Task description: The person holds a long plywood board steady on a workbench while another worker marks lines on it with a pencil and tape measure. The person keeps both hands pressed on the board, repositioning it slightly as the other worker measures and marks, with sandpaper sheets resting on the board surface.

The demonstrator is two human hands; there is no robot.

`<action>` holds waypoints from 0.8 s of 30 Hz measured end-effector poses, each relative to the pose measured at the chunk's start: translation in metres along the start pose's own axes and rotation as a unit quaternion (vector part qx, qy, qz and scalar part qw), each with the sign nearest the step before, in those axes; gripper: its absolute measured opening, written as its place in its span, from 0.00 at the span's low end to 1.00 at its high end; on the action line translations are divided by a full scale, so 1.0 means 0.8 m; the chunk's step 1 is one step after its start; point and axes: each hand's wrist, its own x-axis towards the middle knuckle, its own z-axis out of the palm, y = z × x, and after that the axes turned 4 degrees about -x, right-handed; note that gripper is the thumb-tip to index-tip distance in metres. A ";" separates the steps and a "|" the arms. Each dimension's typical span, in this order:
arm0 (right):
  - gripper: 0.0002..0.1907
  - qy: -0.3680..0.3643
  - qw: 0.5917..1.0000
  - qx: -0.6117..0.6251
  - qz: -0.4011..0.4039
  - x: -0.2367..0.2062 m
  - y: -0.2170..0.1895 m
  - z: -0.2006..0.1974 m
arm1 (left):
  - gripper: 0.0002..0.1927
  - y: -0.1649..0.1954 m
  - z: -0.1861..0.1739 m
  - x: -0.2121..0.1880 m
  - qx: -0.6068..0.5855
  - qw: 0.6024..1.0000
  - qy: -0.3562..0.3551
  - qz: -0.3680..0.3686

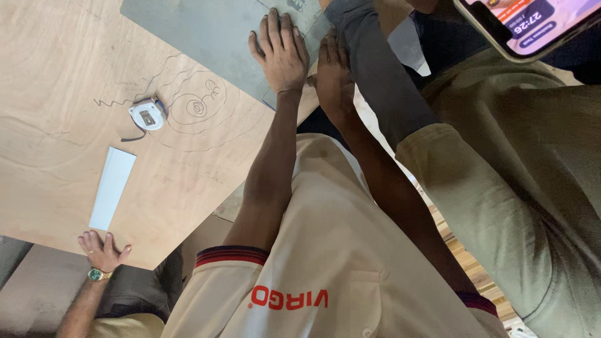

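Hands flat, holding nothing: left hand (282, 55) spread palm-down on grey sheet (200, 31), right hand (333, 76) just beside it, partly hidden under another person's sleeve (375, 75). Sheet lying on plywood surface (56, 81), tape measure (148, 114) well apart. Press evenly; avoid sliding it.

Your left hand (282, 53) lies flat, palm down, fingers together and stretched out. Your right hand (333, 75) rests just beside it, both forearms bare and extended.

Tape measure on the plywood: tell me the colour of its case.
White case, with a dark strap; the tape measure lies on the plywood sheet. Head view, the only one.
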 end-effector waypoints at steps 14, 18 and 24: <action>0.56 -0.015 0.999 0.021 0.023 0.003 0.000 -0.002 | 0.19 0.001 0.003 0.001 0.006 1.000 -0.023 -0.010; 0.54 0.003 0.999 0.034 0.014 0.000 0.002 -0.001 | 0.19 0.003 0.007 0.002 0.009 1.000 -0.022 -0.011; 0.53 0.015 0.999 0.042 0.015 0.002 0.006 0.014 | 0.18 0.006 0.011 0.002 0.004 1.000 -0.011 -0.011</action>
